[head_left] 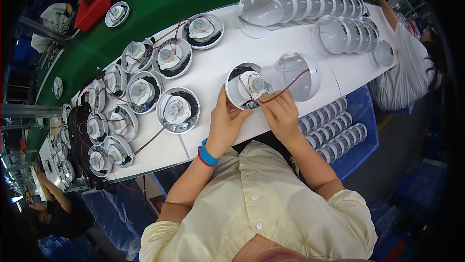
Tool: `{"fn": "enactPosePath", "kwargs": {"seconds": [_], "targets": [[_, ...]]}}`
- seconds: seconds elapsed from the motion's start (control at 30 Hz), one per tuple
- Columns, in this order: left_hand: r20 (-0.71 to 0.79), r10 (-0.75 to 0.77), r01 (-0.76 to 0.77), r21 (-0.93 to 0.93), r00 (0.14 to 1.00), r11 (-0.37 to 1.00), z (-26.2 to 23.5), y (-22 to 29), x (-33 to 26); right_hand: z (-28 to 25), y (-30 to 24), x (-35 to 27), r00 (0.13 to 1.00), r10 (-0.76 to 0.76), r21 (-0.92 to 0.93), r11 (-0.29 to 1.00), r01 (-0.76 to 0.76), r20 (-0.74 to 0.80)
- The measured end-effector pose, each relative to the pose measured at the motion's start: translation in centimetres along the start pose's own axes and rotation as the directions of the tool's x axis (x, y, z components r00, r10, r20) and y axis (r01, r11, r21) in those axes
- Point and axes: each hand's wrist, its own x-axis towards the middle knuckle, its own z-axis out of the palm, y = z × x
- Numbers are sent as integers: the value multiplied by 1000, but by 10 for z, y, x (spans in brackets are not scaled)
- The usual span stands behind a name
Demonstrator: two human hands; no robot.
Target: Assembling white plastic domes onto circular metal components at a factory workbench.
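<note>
Working at the near edge of a white table, the person is bending over a round white lamp base with a small motor-like part at its middle. The left hand is gripping the base's near rim, thumb up against its side, and is steadying it. The right hand is pinching thin red and dark wires just where they meet a small board at the base's lower edge; the wires are running up into a clear dome cover lying tilted and touching the base on its right. Judging by this, the wiring step is under way: the leads are being seated or tucked into the base while the cover is waiting open. The next move is likely calling for fine fingertip work to settle the wires flat, with care not to tug them loose from the board. To the left, a cluster of finished-looking bases with wires is lying on the table, and rows of stacked clear covers are standing at the far side. A blue bin of small parts is sitting just right of the person.
</note>
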Motion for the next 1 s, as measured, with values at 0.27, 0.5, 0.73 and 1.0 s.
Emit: {"fn": "enactPosePath", "kwargs": {"seconds": [0.27, 0.5, 0.73, 1.0], "targets": [[-61, -126, 126, -4, 990, 992, 2, 0, 2, 17, -23, 3, 802, 597, 321, 758, -568, 8], [-90, -52, 55, 26, 995, 998, 4, 0, 1, 10, -5, 2, 986, 167, -73, 983, -169, -30], [-77, -33, 37, 58, 997, 998, 5, 4, 3, 5, -9, 9, 995, 59, -183, 982, -43, 78], [-71, 392, -266, 623, 917, 736, 5, -6, 32, -11, -25, 20, 749, 592, 309, 683, -662, 298]]}}
